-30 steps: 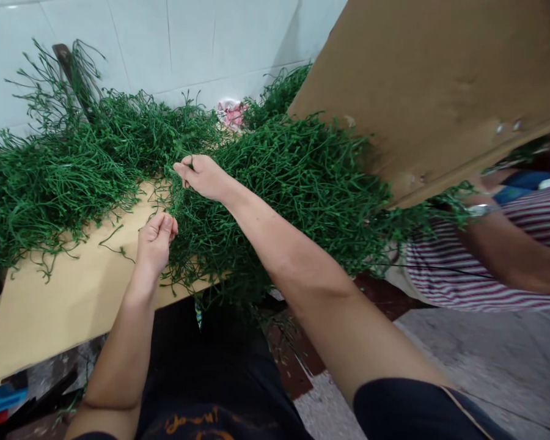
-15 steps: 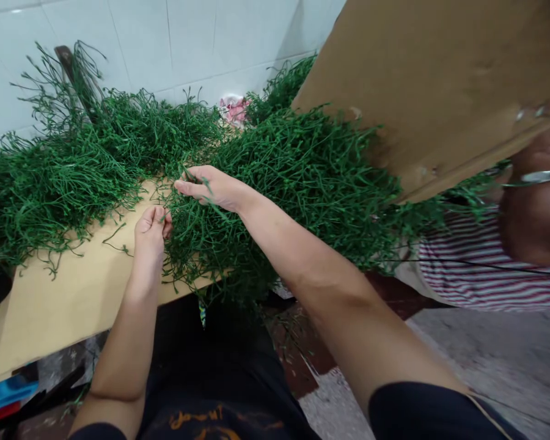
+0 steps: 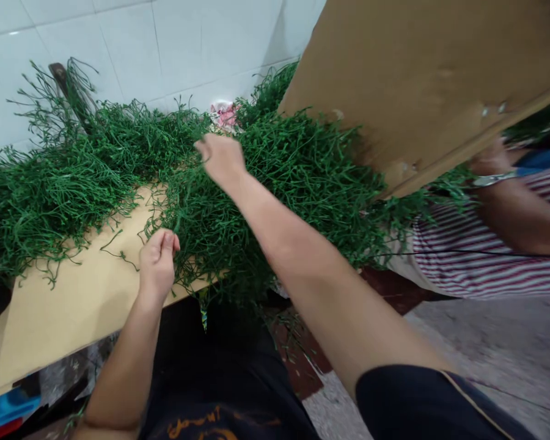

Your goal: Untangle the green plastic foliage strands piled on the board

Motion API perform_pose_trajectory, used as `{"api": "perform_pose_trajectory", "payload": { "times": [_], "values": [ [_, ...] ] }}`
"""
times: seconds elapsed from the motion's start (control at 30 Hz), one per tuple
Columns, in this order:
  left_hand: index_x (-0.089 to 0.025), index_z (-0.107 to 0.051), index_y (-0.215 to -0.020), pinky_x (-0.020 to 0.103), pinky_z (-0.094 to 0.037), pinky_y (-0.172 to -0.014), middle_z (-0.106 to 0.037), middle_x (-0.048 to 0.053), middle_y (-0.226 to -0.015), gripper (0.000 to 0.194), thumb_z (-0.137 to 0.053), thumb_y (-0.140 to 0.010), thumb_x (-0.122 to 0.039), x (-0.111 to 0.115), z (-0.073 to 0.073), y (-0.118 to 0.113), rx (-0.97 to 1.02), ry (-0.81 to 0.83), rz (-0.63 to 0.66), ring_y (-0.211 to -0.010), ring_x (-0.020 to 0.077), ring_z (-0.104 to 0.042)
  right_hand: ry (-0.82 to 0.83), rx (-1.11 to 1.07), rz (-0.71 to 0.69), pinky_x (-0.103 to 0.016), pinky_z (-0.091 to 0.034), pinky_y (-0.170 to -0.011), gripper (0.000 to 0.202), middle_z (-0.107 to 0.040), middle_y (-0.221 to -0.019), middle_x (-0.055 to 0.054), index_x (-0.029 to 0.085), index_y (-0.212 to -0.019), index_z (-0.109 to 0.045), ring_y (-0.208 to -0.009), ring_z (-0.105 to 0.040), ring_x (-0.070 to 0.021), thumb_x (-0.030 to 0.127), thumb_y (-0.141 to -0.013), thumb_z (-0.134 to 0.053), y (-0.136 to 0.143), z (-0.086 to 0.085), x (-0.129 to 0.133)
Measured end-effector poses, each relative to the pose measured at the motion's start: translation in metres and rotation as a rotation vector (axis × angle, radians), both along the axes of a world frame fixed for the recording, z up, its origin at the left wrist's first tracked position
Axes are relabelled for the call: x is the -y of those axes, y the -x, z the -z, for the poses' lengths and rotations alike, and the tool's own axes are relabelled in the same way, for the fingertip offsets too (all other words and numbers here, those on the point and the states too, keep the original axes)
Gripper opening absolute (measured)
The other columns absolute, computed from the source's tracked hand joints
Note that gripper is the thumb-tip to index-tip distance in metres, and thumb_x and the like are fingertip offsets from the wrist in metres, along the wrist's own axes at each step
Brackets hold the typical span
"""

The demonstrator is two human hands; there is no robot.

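A large heap of thin green stems with small knobbed tips (image 3: 302, 165) lies under and beside my right arm. My right hand (image 3: 222, 160) is raised over the heap's far left part, its fingers curled and slightly blurred; whatever they pinch is not clear. My left hand (image 3: 158, 260) is closed, thumb against fingers, at the heap's near left edge above a cardboard sheet (image 3: 73, 305). Any stem inside it is hidden. A second green heap (image 3: 64, 177) spreads along the wall to the left. A few loose stems (image 3: 119, 250) lie on the cardboard between.
A large upright cardboard panel (image 3: 407, 91) stands at the right. Beyond it is another person's forearm (image 3: 517, 208) with a wristband, and striped clothing (image 3: 486, 250). White tiles (image 3: 119, 49) back the heaps. A pink-and-white item (image 3: 225, 116) sits by the wall.
My right hand has moved up and away from my left hand, turning its back upward. My left hand has shifted slightly right and nearer to me. The other person's arm has moved.
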State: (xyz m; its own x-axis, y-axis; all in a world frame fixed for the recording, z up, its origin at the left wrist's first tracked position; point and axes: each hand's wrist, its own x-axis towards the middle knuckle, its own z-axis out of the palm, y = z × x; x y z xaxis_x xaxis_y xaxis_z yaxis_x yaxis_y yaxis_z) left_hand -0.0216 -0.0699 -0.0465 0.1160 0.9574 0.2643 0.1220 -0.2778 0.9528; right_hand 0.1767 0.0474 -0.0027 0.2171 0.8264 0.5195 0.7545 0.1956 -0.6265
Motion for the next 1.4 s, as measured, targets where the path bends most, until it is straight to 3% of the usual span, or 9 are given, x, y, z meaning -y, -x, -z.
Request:
{"api": "perform_pose_trajectory", "payload": {
  "times": [0.07, 0.17, 0.33, 0.47, 0.6, 0.8, 0.97, 1.23, 1.4],
  "values": [
    [-0.018, -0.049, -0.061, 0.022, -0.024, -0.043, -0.038, -0.004, -0.051, 0.038, -0.052, -0.083, -0.049, 0.006, -0.002, 0.010, -0.007, 0.013, -0.018, -0.046, 0.0074, -0.031, -0.033, -0.110, 0.112, -0.033, -0.039, -0.080, 0.029, -0.038, -0.060, 0.001, 0.019, -0.061, -0.040, -0.075, -0.050, -0.0153, 0.024, -0.089, -0.046, -0.026, 0.001, -0.007],
    [-0.018, -0.052, -0.064, 0.021, -0.025, -0.042, -0.035, -0.006, -0.047, 0.036, -0.051, -0.082, -0.049, -0.004, -0.004, 0.017, 0.034, 0.016, -0.041, -0.043, 0.0072, -0.031, -0.020, -0.162, 0.038, -0.031, -0.040, -0.077, 0.031, -0.036, -0.057, 0.002, 0.019, -0.059, -0.041, -0.067, -0.047, -0.0131, 0.024, -0.088, -0.048, -0.040, 0.000, 0.003],
    [-0.015, -0.063, -0.090, 0.030, -0.048, -0.075, -0.065, 0.005, -0.079, 0.024, -0.057, -0.077, -0.034, -0.044, -0.001, 0.012, -0.306, -0.029, -0.023, -0.074, 0.0154, -0.059, 0.079, -0.195, -0.312, -0.027, -0.036, -0.066, 0.033, -0.037, -0.054, 0.003, 0.018, -0.057, -0.046, -0.059, -0.039, -0.0101, 0.027, -0.088, -0.049, -0.004, -0.014, 0.037],
    [-0.012, -0.062, -0.108, 0.039, -0.044, -0.095, -0.064, 0.013, -0.110, 0.038, -0.056, -0.072, -0.021, -0.060, -0.006, 0.014, -0.433, -0.088, -0.148, -0.100, 0.0222, -0.060, 0.092, -0.205, -0.321, -0.025, -0.030, -0.059, 0.030, -0.036, -0.052, 0.005, 0.017, -0.058, -0.046, -0.056, -0.034, -0.0079, 0.027, -0.085, -0.054, 0.010, -0.020, 0.046],
    [-0.014, -0.060, -0.112, 0.031, -0.047, -0.088, -0.065, 0.010, -0.109, 0.037, -0.049, -0.077, -0.021, -0.058, -0.018, 0.005, -0.161, -0.228, -0.184, -0.097, 0.0174, -0.061, 0.144, -0.158, -0.328, -0.024, -0.026, -0.056, 0.029, -0.035, -0.050, 0.007, 0.016, -0.055, -0.045, -0.055, -0.030, -0.0063, 0.021, -0.075, -0.066, 0.017, -0.017, 0.049],
    [-0.016, -0.063, -0.080, 0.026, -0.042, -0.069, -0.064, 0.003, -0.074, 0.022, -0.053, -0.081, -0.035, -0.055, -0.017, -0.022, -0.423, -0.201, 0.112, -0.070, 0.0149, -0.055, 0.353, -0.466, -0.513, -0.021, -0.029, -0.049, 0.022, -0.047, -0.051, 0.006, 0.016, -0.062, -0.048, -0.047, -0.036, -0.0040, 0.011, -0.082, -0.054, 0.032, -0.021, 0.061],
    [-0.017, -0.056, -0.067, 0.024, -0.035, -0.060, -0.054, -0.001, -0.060, 0.033, -0.039, -0.088, -0.036, -0.052, -0.005, -0.020, -0.402, -0.109, 0.128, -0.059, 0.0122, -0.047, 0.461, -0.709, -0.514, -0.017, -0.032, -0.041, 0.021, -0.050, -0.051, 0.005, 0.015, -0.063, -0.052, -0.044, -0.043, -0.0034, 0.019, -0.080, -0.063, 0.032, -0.008, 0.058],
    [-0.020, -0.042, -0.058, 0.025, -0.030, -0.056, -0.045, -0.001, -0.056, 0.035, -0.036, -0.090, -0.034, -0.048, 0.011, -0.018, -0.530, -0.192, 0.009, -0.056, 0.0131, -0.041, 0.515, -0.906, -0.374, -0.016, -0.034, -0.042, 0.029, -0.047, -0.043, 0.007, 0.016, -0.060, -0.043, -0.038, -0.044, -0.0038, 0.013, -0.088, -0.047, 0.059, 0.010, 0.051],
    [-0.020, -0.045, -0.054, 0.029, -0.030, -0.059, -0.049, 0.002, -0.052, 0.042, -0.033, -0.091, -0.035, -0.030, 0.004, -0.016, -0.720, -0.270, -0.020, -0.053, 0.0149, -0.044, 0.412, -0.920, -0.209, -0.015, -0.032, -0.042, 0.025, -0.044, -0.046, 0.009, 0.017, -0.062, -0.041, -0.039, -0.040, -0.0031, 0.010, -0.086, -0.046, 0.054, 0.023, 0.024]
  ]
}}
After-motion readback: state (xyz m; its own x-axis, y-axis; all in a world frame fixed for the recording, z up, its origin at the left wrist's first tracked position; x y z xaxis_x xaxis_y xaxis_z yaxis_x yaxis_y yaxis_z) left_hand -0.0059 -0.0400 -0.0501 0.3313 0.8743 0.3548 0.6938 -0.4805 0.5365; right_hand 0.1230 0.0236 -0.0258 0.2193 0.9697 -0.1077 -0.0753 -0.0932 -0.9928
